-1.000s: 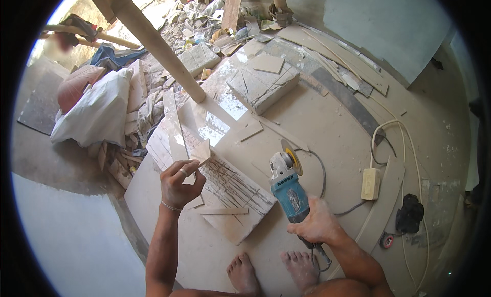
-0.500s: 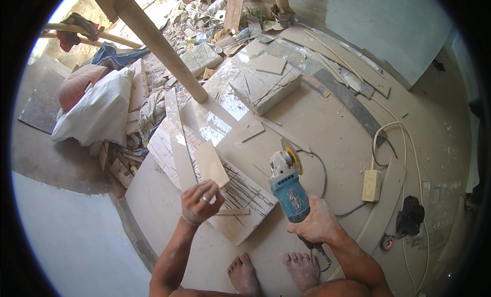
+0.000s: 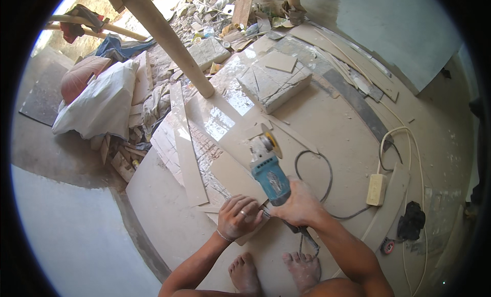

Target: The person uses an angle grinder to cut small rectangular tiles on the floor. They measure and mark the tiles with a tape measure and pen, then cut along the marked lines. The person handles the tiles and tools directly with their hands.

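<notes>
A dusty tan floor (image 3: 355, 156) fills the room, with a pale painted wall (image 3: 399, 36) at upper right and a heap of rubble (image 3: 204, 20) at the far side. Nearer, a scored slab (image 3: 163, 148) bears a flat tile piece (image 3: 235, 171); just right of it, a blue angle grinder (image 3: 271, 179) is clasped firmly in the right hand (image 3: 299, 202). The left hand (image 3: 239, 216) rests at the tile's near end, its grip hidden. A cream socket block (image 3: 377, 189) lies farther right.

Tile piece (image 3: 234, 173) on slab (image 3: 204, 147), grinder (image 3: 272, 180) to its right, extension socket (image 3: 377, 189) farther right
</notes>
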Demonstrator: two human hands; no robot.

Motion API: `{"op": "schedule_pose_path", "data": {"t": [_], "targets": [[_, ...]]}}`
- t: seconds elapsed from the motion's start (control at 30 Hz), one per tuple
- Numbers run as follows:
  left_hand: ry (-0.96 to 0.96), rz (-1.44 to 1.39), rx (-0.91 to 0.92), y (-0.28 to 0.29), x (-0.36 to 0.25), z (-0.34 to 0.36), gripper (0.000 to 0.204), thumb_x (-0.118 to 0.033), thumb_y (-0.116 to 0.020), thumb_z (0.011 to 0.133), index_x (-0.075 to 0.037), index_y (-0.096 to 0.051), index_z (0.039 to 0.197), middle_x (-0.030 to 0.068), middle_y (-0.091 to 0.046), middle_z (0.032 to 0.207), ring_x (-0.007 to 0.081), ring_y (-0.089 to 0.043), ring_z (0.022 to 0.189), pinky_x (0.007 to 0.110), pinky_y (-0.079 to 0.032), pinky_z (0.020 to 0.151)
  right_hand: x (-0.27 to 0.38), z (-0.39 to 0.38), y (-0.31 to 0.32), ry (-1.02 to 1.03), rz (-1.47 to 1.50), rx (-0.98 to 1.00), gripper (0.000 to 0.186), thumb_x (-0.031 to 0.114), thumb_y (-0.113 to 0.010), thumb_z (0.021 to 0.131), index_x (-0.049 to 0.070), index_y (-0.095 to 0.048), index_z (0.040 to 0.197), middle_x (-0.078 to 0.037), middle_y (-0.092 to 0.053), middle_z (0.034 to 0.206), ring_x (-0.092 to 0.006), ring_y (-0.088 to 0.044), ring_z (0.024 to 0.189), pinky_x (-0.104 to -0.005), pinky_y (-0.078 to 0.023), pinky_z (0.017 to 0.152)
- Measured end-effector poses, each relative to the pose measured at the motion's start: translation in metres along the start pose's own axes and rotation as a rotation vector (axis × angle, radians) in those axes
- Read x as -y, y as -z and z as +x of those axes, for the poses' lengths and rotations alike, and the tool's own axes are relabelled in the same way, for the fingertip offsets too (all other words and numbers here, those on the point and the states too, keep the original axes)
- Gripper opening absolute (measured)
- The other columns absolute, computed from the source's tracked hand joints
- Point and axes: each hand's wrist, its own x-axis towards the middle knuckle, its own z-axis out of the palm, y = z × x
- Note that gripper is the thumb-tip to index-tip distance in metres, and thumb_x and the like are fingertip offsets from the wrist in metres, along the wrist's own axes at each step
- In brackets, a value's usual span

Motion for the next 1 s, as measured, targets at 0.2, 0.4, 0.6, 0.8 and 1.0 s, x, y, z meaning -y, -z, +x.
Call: {"op": "schedule_pose_path", "data": {"t": [0.2, 0.4, 0.6, 0.8, 1.0], "targets": [[0.378, 0.050, 0.151, 0.012, 0.013, 0.007, 0.108, -0.045, -0.094, 0.074, 0.005, -0.048, 0.158, 0.0346, -0.035, 0.167, 0.0538, -0.028, 0.158, 0.057, -0.034, 0.127, 0.025, 0.052, -0.031, 0.015, -0.041, 0.058, 0.065, 0.026, -0.086, 0.065, -0.014, -0.065, 0.113, -0.033, -0.074, 0.107, -0.0447, -0.075, 0.106, -0.0445, -0.061, 0.094], [0.343, -0.116, 0.145, -0.006, 0.040, 0.005, 0.119, -0.043, -0.095, 0.068, 0.009, -0.041, 0.160, 0.0387, -0.029, 0.170, 0.0560, -0.022, 0.161, 0.058, -0.031, 0.129, 0.033, 0.087, -0.052, 0.064, -0.054, 0.072, 0.063, 0.024, -0.083, 0.066, -0.015, -0.066, 0.112, -0.036, -0.073, 0.110, -0.0465, -0.074, 0.110, -0.0448, -0.060, 0.097], [0.443, -0.021, 0.172, -0.003, 0.045, 0.004, 0.134, -0.055, -0.093, 0.065, 0.013, -0.032, 0.162, 0.0361, -0.029, 0.171, 0.0510, -0.022, 0.163, 0.060, -0.022, 0.131, 0.032, 0.107, -0.064, 0.084, -0.130, 0.069, 0.063, 0.027, -0.086, 0.065, -0.014, -0.068, 0.110, -0.034, -0.074, 0.105, -0.0456, -0.075, 0.104, -0.0440, -0.061, 0.094], [0.528, 0.102, 0.292, 0.005, 0.047, -0.001, 0.148, -0.073, -0.088, 0.063, 0.012, -0.024, 0.167, 0.0357, -0.027, 0.172, 0.0462, -0.019, 0.165, 0.061, -0.009, 0.132, 0.041, 0.116, -0.068, 0.091, -0.148, 0.129, 0.063, 0.025, -0.084, 0.065, -0.015, -0.069, 0.111, -0.036, -0.074, 0.108, -0.0459, -0.075, 0.108, -0.0437, -0.060, 0.097], [0.465, 0.161, 0.322, 0.001, 0.053, -0.009, 0.131, -0.075, -0.084, 0.066, 0.010, -0.044, 0.158, 0.0385, -0.026, 0.171, 0.0484, -0.015, 0.165, 0.061, -0.006, 0.133, 0.051, 0.120, -0.073, 0.049, -0.105, 0.166, 0.062, 0.021, -0.083, 0.066, -0.017, -0.069, 0.113, -0.037, -0.073, 0.111, -0.0460, -0.074, 0.112, -0.0441, -0.060, 0.100]]}}
